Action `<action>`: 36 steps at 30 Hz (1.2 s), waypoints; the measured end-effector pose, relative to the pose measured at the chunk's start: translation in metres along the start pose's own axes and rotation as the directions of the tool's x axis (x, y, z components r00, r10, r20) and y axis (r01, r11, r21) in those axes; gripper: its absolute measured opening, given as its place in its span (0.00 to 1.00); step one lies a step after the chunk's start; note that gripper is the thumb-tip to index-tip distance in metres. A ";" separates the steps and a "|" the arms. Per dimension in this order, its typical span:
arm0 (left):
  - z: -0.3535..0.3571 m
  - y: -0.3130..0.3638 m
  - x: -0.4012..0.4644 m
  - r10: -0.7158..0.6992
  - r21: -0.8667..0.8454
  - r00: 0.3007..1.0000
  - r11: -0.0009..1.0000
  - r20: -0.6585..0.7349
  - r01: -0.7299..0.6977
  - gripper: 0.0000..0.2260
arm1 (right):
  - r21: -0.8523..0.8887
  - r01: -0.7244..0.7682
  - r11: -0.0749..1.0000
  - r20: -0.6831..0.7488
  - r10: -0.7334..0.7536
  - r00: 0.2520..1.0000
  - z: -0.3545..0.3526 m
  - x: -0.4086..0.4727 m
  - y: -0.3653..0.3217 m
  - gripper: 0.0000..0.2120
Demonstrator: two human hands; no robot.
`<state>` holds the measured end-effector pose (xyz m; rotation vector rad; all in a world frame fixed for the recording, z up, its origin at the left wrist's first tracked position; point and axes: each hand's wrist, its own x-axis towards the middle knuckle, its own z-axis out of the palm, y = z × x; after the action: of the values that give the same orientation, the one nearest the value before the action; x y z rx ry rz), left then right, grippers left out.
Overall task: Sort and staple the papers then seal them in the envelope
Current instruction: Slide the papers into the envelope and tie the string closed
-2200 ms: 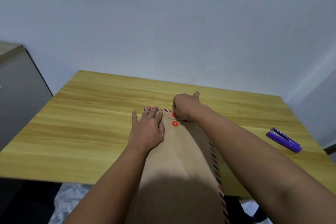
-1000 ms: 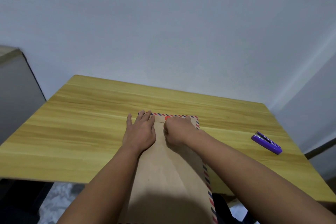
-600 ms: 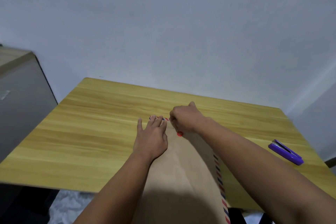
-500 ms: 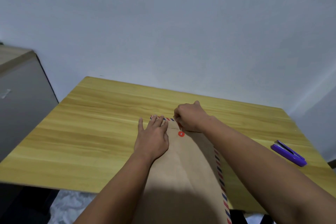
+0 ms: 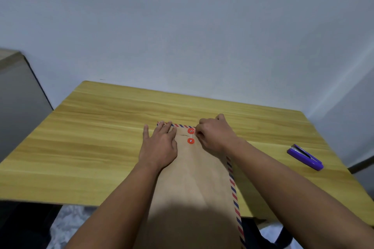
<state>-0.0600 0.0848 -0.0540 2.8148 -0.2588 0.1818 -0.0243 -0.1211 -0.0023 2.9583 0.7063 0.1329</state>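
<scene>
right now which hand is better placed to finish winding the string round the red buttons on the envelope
Right. The right hand is curled beside the upper red round button, seemingly pinching the thin string. The left hand lies flat, pinning the brown paper envelope down.

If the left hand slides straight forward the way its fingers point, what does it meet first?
Probably only bare table. The left hand lies flat on the envelope, fingertips already at its striped far edge; beyond that, nothing shows until the wall. The stapler lies off to the right.
</scene>
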 end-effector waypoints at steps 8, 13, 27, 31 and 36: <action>0.000 0.001 0.001 -0.009 -0.005 1.000 1.000 0.012 0.009 0.24 | 0.028 0.010 1.000 -0.097 -0.007 0.995 0.010 -0.032 -0.019 0.13; -0.001 0.001 0.001 -0.013 -0.001 1.000 1.000 0.014 0.013 0.24 | 0.086 -0.104 0.991 -0.012 0.105 0.994 0.008 -0.039 -0.032 0.14; 0.001 -0.001 0.000 0.012 -0.007 1.000 1.000 -0.003 -0.012 0.22 | -0.024 0.071 0.997 0.085 -0.068 0.994 -0.002 0.009 -0.039 0.08; 0.001 -0.002 0.001 0.015 -0.011 1.000 1.000 -0.007 -0.015 0.22 | -0.123 0.179 0.976 0.127 -0.163 0.978 -0.015 0.025 -0.030 0.04; 0.002 -0.002 0.002 0.014 -0.018 1.000 1.000 -0.005 -0.014 0.22 | -0.009 0.109 0.994 0.128 -0.106 0.986 -0.013 0.037 -0.011 0.07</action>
<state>-0.0577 0.0860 -0.0563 2.7954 -0.2778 0.1882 0.0024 -0.0937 0.0122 2.8738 0.8401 -0.0579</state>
